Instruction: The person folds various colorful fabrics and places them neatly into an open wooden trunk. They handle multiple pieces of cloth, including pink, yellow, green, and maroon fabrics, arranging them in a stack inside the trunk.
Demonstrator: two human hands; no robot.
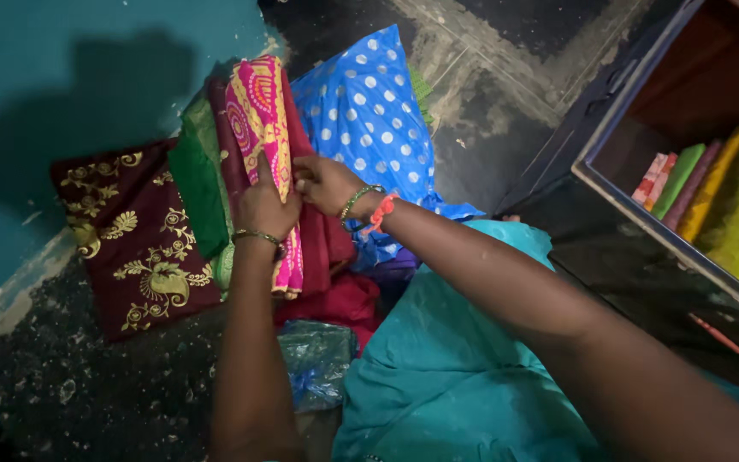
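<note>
**A:** What do I have in the middle here?

**B:** From my feed, a pink patterned folded cloth (265, 128) stands on edge in a row of folded fabrics leaning toward the teal wall (44, 103). Both hands are on it. The left hand (265, 205) lies flat against its near face, fingers pressed together and pointing up. The right hand (325, 182) comes in from the right across the body, fingertips curled onto the cloth's edge; whether it truly pinches I cannot tell.

**A:** And the arms?

**B:** Both forearms stretch forward, the right one crossing over a teal garment (446, 359). One bangle sits on the left wrist; a green bangle and an orange band sit on the right (two there, as far as I can count).

**A:** What surrounds the pink one?

**B:** I count one dark red cloth (322, 231) just behind it, one green folded cloth (198, 184) to its left, one maroon cloth with gold embroidery (134, 235) lying flat, and one blue polka-dot bag (369, 120). A clear plastic bag (314, 359) lies below.

**A:** Anything cut off?

**B:** The open cupboard (635, 205) at right is cropped; roughly five folded fabrics stand inside, the rest is hidden.
</note>
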